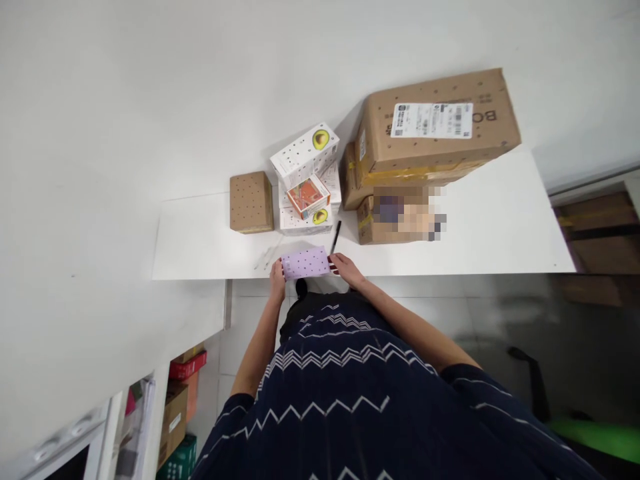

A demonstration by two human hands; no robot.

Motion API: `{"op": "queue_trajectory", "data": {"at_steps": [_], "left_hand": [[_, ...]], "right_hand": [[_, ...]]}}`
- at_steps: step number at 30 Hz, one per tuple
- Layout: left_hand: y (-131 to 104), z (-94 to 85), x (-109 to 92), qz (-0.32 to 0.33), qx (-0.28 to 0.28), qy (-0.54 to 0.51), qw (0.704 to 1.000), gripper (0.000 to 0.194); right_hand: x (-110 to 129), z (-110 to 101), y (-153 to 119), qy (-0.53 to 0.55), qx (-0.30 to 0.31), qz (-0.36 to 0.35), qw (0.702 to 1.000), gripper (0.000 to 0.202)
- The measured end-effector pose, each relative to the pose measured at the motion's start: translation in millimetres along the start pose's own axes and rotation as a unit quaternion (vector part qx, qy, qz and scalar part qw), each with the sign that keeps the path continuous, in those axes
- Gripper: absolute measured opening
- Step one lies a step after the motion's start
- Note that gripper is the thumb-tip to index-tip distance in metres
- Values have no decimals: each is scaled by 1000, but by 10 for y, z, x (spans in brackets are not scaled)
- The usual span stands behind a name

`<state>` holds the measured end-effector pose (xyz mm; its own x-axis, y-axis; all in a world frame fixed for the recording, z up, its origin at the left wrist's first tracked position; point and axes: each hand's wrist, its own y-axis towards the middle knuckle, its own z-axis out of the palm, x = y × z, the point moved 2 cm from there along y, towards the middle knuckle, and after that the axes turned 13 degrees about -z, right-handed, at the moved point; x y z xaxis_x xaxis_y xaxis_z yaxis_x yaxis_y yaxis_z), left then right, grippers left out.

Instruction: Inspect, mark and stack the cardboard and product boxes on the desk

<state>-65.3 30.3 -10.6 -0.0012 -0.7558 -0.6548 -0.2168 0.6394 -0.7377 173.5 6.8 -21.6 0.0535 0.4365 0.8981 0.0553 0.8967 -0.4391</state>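
A light purple box (305, 263) with dark dots is held at the front edge of the white table. My left hand (278, 279) grips its left end, and my right hand (345, 268) has its fingers closed on the right end. Just beyond my right hand lies a black pen (337, 236). Thin clear or white sticks (266, 257) lie left of the purple box. Behind it, an orange-and-white box (309, 196) rests among stacked white boxes with avocado pictures (304, 155).
A small brown carton (251, 202) stands to the left of the stack. Large taped cartons (440, 123) are piled on the right, with a blurred patch over a lower carton (367, 223). The white table (505, 227) meets a wall behind. Shelves with boxes (175, 410) sit below left.
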Motion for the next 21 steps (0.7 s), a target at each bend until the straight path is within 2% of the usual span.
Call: {"op": "queue_trajectory", "data": {"at_steps": [4, 7, 11, 17, 21], "left_hand": [[2, 2, -87, -68, -8, 18, 997, 53], [-38, 28, -161, -68, 5, 21, 997, 59], [-125, 84, -192, -40, 20, 6, 999, 55], [-173, 196, -46, 30, 9, -73, 997, 35], [-160, 237, 104, 33, 12, -99, 994, 32]], "right_hand": [[33, 33, -3, -6, -2, 30, 1000, 39], [44, 45, 11, -16, 1, 18, 1000, 43], [49, 0, 14, -17, 2, -8, 1000, 49], [117, -94, -28, 4, -5, -65, 998, 48], [103, -118, -64, -15, -15, -66, 998, 43]]}}
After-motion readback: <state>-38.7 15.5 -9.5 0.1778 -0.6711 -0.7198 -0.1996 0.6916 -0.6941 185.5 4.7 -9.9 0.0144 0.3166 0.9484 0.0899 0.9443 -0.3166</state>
